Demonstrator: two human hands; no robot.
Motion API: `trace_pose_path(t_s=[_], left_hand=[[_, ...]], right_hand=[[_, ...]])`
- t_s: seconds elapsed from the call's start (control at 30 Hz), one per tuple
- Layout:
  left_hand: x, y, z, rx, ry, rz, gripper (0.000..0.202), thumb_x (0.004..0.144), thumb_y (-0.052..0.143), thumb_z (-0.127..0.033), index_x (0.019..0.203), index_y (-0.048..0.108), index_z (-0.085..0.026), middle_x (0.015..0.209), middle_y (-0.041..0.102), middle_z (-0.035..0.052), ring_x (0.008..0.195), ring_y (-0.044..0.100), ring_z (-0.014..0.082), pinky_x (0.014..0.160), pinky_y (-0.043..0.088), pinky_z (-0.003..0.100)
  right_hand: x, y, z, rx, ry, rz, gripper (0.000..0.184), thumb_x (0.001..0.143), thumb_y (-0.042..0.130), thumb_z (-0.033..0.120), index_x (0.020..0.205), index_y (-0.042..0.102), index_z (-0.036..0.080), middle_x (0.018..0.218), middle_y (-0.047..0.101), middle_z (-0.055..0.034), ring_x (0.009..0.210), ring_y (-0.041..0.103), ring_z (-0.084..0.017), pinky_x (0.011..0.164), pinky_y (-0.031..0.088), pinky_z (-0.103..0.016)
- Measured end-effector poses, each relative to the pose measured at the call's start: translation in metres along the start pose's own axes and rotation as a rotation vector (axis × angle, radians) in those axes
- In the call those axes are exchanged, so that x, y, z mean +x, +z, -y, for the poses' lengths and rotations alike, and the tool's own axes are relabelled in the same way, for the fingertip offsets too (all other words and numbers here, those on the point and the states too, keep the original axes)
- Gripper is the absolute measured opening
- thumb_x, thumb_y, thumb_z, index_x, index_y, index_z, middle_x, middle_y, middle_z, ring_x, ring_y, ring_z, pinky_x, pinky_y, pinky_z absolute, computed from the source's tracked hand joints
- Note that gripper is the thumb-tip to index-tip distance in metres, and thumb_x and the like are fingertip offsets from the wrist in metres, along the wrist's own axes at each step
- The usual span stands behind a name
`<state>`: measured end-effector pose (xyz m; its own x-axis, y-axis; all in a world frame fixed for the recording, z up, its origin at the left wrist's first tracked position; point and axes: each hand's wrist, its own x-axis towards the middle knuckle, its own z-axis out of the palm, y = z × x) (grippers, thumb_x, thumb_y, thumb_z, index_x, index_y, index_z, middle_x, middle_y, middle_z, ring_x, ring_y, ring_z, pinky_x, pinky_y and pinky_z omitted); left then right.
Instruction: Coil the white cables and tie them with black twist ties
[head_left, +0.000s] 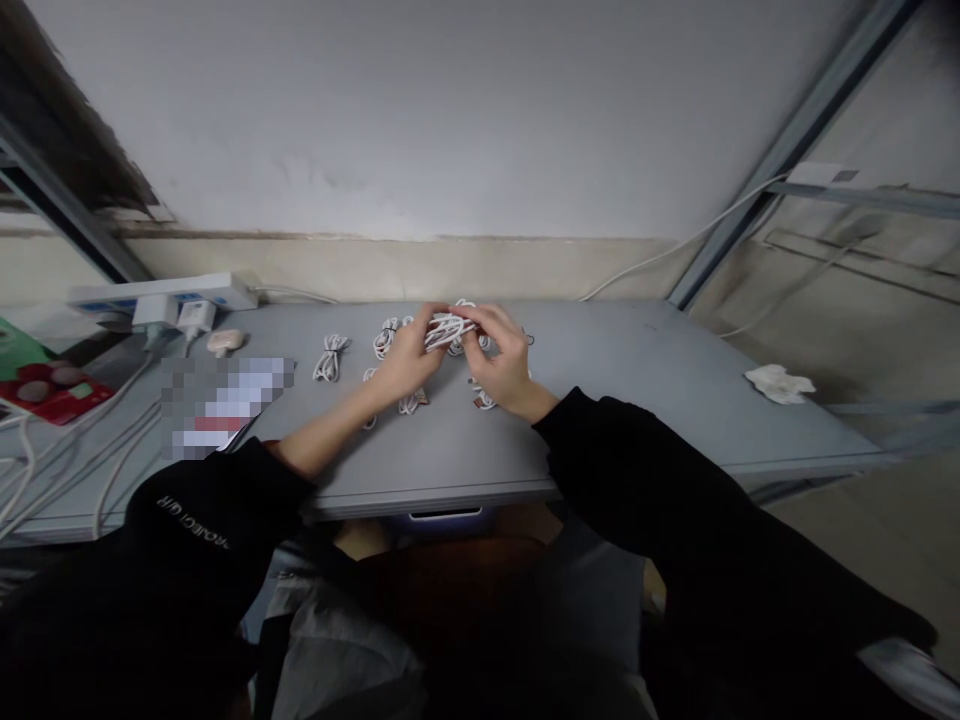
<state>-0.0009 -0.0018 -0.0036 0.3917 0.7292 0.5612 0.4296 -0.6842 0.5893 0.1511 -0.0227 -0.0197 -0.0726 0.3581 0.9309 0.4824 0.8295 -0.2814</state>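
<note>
I have the left grip [412, 352] and the right grip [499, 360] both pinched closed on a coiled white cable [450, 330], held between them over the bench [630, 400]. Below and around them I see other cable bundles [385, 340]; a dark-tied bundle [328, 360] lies apart, toward the power strip [229, 290].

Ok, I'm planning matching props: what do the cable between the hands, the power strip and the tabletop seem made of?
Cable: likely white, flexible plastic or rubber sheathing; it bends in smooth loops.
Power strip: probably hard white plastic; rigid, straight-edged box.
Tabletop: smooth, even grey, perhaps laminate or paint; what lies beneath can't be told.
</note>
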Motion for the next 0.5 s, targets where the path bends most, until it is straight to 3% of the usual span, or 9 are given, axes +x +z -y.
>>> trace_pose_path(t_s=[0.2, 0.33, 0.43, 0.5], left_hand=[[0.001, 0.001, -0.001, 0.098, -0.073, -0.01, 0.01, 0.077, 0.055, -0.022, 0.085, 0.056, -0.017, 0.076, 0.064, 0.0028, 0.071, 0.058, 0.0166, 0.066, 0.042, 0.028], [-0.001, -0.001, -0.005, 0.166, -0.082, 0.017, 0.011, 0.079, 0.053, -0.021, 0.089, 0.057, -0.018, 0.079, 0.065, 0.0026, 0.072, 0.059, 0.0174, 0.067, 0.042, 0.028], [-0.002, -0.002, -0.009, 0.269, -0.1, 0.039, 0.012, 0.081, 0.053, -0.021, 0.092, 0.057, -0.019, 0.078, 0.066, 0.003, 0.072, 0.06, 0.0181, 0.066, 0.041, 0.028], [-0.003, -0.001, -0.011, 0.34, -0.086, 0.048, 0.015, 0.082, 0.054, -0.021, 0.096, 0.058, -0.019, 0.081, 0.067, 0.0041, 0.075, 0.062, 0.0195, 0.066, 0.042, 0.028]], right_hand=[[0.0, -0.003, -0.003, -0.037, 0.094, 0.114, 0.037, 0.093, 0.038, 0.019, 0.123, 0.059, 0.026, 0.109, 0.058, -0.0071, 0.098, 0.058, -0.02, 0.085, 0.053, -0.039], [0.0, -0.008, 0.0, -0.053, 0.056, 0.203, 0.037, 0.093, 0.043, 0.035, 0.125, 0.058, 0.024, 0.123, 0.048, -0.0098, 0.113, 0.052, -0.026, 0.097, 0.047, -0.048], [0.001, -0.009, 0.003, -0.082, 0.102, 0.175, 0.045, 0.092, 0.044, 0.051, 0.125, 0.056, 0.022, 0.125, 0.047, -0.0112, 0.115, 0.05, -0.027, 0.098, 0.046, -0.05], [0.001, -0.006, 0.003, -0.082, 0.169, 0.144, 0.044, 0.094, 0.041, 0.053, 0.122, 0.054, 0.022, 0.121, 0.051, -0.0108, 0.113, 0.053, -0.026, 0.096, 0.047, -0.047]])
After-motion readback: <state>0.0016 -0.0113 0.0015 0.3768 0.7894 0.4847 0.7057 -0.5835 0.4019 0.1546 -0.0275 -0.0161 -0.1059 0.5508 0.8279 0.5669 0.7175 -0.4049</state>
